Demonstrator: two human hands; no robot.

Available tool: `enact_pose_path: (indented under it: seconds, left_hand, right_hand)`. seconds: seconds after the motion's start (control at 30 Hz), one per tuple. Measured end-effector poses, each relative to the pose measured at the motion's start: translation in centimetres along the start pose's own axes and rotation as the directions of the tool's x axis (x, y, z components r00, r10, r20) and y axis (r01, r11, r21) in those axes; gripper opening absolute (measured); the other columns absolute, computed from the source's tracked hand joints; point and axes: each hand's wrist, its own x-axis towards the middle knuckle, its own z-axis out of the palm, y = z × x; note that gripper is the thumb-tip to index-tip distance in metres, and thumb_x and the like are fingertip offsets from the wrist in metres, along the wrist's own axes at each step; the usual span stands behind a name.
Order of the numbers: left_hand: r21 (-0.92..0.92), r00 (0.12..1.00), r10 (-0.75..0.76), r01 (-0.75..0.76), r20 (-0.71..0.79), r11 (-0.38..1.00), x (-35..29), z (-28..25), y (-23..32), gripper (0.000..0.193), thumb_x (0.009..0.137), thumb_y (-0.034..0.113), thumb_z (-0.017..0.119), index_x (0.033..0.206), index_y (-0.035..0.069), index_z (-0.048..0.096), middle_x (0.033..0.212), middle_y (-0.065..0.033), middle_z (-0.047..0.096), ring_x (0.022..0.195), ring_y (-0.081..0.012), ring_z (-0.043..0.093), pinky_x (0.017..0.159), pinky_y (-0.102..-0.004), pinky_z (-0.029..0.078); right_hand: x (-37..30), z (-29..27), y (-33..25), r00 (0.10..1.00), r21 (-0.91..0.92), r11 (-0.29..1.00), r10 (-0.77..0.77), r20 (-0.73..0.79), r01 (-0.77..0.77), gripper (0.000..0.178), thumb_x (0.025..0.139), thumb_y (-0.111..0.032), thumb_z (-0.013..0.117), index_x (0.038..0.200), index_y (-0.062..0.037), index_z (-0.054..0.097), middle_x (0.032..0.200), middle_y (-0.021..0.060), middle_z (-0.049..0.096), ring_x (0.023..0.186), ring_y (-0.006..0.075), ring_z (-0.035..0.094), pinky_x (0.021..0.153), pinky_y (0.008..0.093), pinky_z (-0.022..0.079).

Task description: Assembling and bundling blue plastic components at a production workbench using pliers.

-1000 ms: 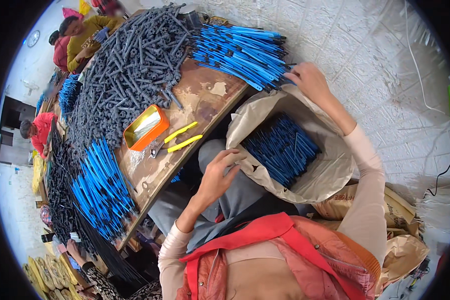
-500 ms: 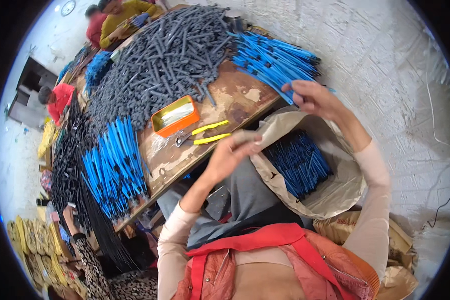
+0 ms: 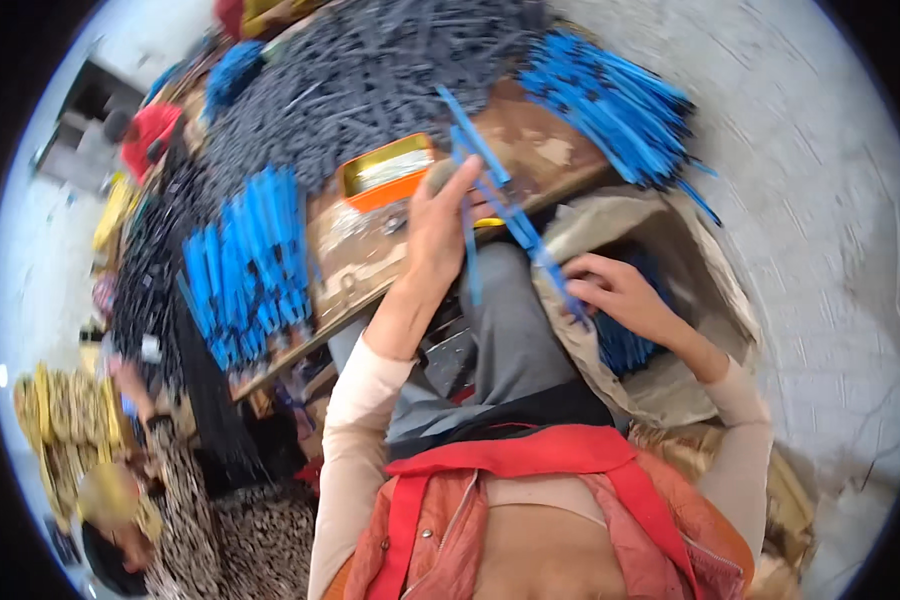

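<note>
Long thin blue strips (image 3: 520,230) with darker bands, blurred by motion, slant between my hands above my lap. My left hand (image 3: 442,225) is closed around them near their upper part, and one strip hangs below its fingers. At the lower end of the strips, my right hand (image 3: 618,298) pinches them over the rim of a beige sack (image 3: 710,260). More blue strips (image 3: 625,340) lie inside the sack, partly covered by my right hand. A yellow handle (image 3: 488,222) of a tool shows behind my left hand; the rest of it is hidden.
On the wooden table (image 3: 360,265) are an orange box (image 3: 388,172) with pale thin pieces in it, a large heap of grey parts (image 3: 340,100), and blue bundles at left (image 3: 260,265) and right (image 3: 610,105). Black strands (image 3: 160,280) hang over the left side, near a person in patterned sleeves (image 3: 185,500).
My right hand has come down and left from the right-hand bundle with blue strips. My left hand has moved up and closed on them. The view has shifted.
</note>
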Motion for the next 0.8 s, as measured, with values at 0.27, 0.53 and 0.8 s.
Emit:
enact_pose_path:
  seconds: [0.27, 0.53, 0.8]
  left_hand:
    - [-0.032, 0.991, -0.129, 0.128, -0.025, 0.991, -5.9, 3.9, -0.9, 0.022, 0.091, 0.009, 0.068, 0.111, 0.006, 0.059, 0.091, -0.0039, 0.064, 0.083, -0.0142, 0.065, 0.073, -0.0311, 0.055]
    - [-0.081, 0.950, -0.209, 0.233, 0.233, 0.969, -8.3, 2.0, -2.2, 0.023, 0.094, 0.009, 0.064, 0.116, 0.004, 0.059, 0.094, -0.0079, 0.067, 0.082, -0.0173, 0.066, 0.076, -0.0333, 0.055]
    - [-0.142, 0.923, -0.287, 0.330, 0.258, 0.933, -4.4, -0.7, -2.2, 0.021, 0.097, 0.017, 0.061, 0.116, 0.008, 0.059, 0.112, -0.0155, 0.069, 0.095, -0.0225, 0.070, 0.073, -0.0308, 0.054]
  right_hand:
    - [-0.9, 0.5, -0.4, 0.973, -0.002, 1.000, -0.022, 0.231, 0.024, 0.024, 0.096, -0.021, 0.059, 0.110, -0.0020, 0.063, 0.082, 0.0054, 0.069, 0.075, 0.0105, 0.066, 0.067, 0.0252, 0.050]
    - [-1.5, 1.2, -1.7, 0.967, -0.247, 0.965, -0.025, 0.255, 0.090, 0.021, 0.098, -0.018, 0.056, 0.096, 0.0003, 0.066, 0.073, 0.0116, 0.064, 0.067, 0.0197, 0.067, 0.065, 0.0334, 0.053]
    - [0.6, -9.1, -0.8, 0.627, -0.737, 0.646, -0.494, -0.603, -0.200, 0.021, 0.094, -0.021, 0.062, 0.097, -0.0039, 0.050, 0.083, 0.0145, 0.063, 0.072, 0.0269, 0.064, 0.063, 0.0360, 0.050]
